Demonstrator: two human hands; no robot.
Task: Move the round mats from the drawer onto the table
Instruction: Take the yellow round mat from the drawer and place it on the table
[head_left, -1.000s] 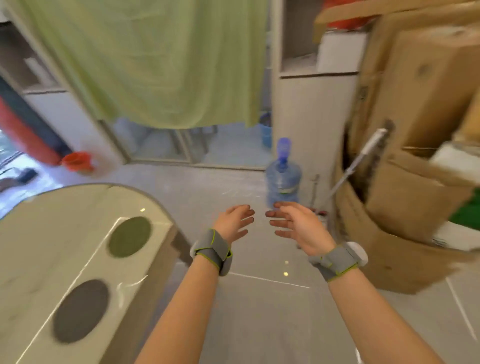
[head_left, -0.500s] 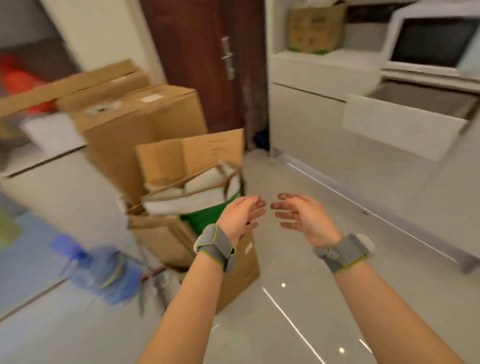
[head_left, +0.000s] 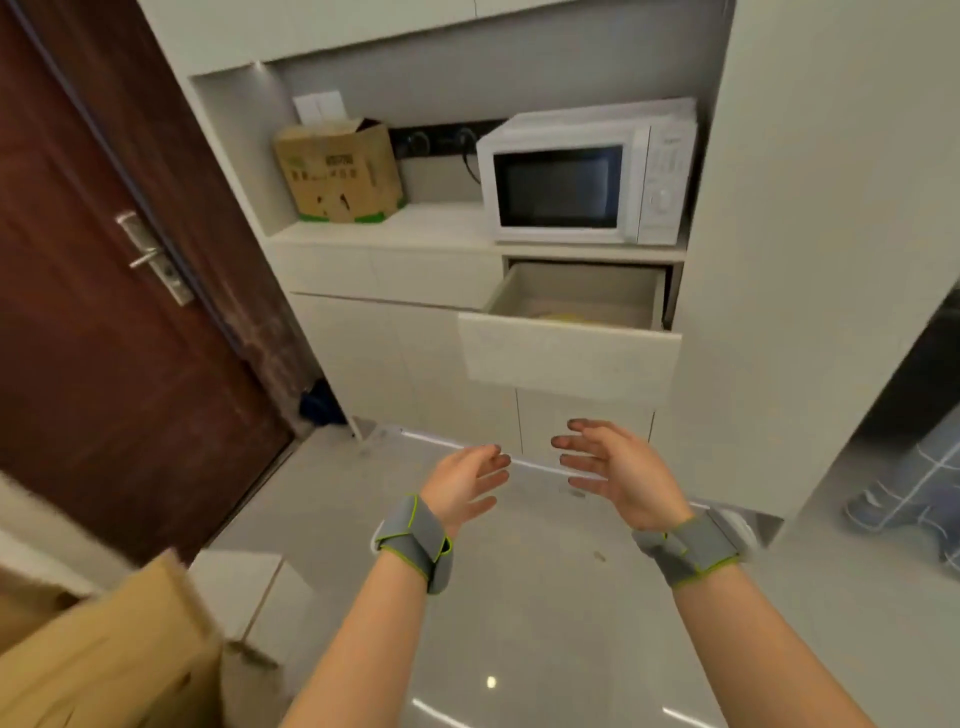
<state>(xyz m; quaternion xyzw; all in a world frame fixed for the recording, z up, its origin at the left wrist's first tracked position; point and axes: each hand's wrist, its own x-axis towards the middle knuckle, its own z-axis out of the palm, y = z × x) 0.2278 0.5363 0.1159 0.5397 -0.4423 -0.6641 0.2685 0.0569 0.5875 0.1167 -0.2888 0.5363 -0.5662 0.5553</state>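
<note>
The drawer (head_left: 569, 332) stands pulled open right of centre in the frame, just below the microwave (head_left: 587, 179). Only a sliver of something yellowish (head_left: 563, 316) shows over its front panel; it may be one of the round mats, though too little shows to be sure. A round mat is likely thin, light and floppy, so it is best pinched at the rim or slid out flat on the palms. The left hand (head_left: 465, 483) and the right hand (head_left: 618, 470) hover in the lower centre, palms facing each other, fingers loosely spread, both empty and touching nothing, well short of the drawer.
</note>
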